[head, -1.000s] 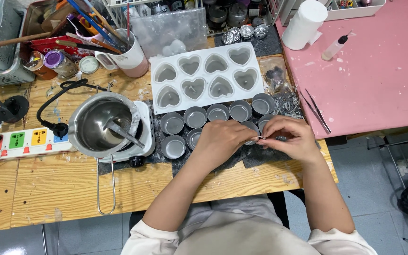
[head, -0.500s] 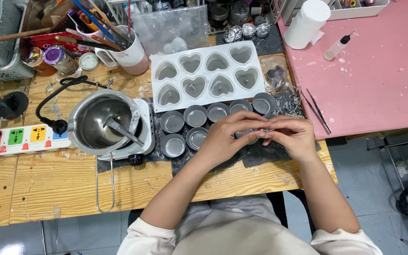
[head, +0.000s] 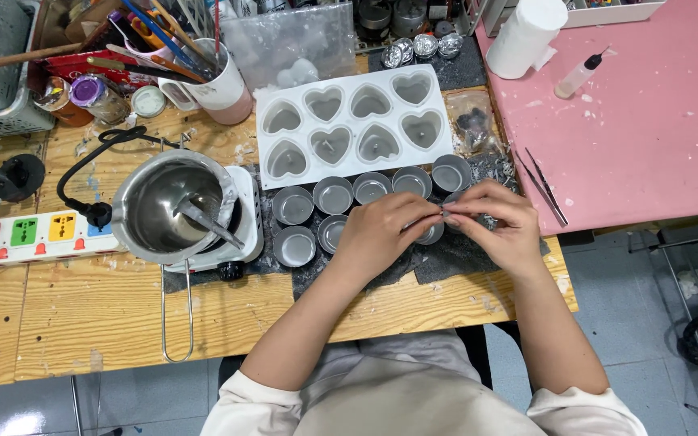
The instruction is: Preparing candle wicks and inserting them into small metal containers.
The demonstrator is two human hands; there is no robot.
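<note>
Both hands, the left hand (head: 381,234) and right hand (head: 498,226), are pinching something tiny over a small tin (head: 430,232) near the tabletop's front edge; several other tins (head: 333,195) are sitting apparently unfinished.

Seen from above: pale wooden workbench (head: 82,307) of knotty planks, scuffed and flecked with white residue, spanning the left and centre. Butted against its right end, a pink tabletop (head: 648,121), smooth, dusted with white specks. Beneath both, grey tiled floor (head: 640,323), glossy, catching soft reflections at lower left. On the far right, a thin metal wire rack (head: 692,258) standing on the tiles, with a dark round form under it, too cut off to identify. Even, diffuse light from overhead; shadows short and faint. No wall or window in view.
</note>
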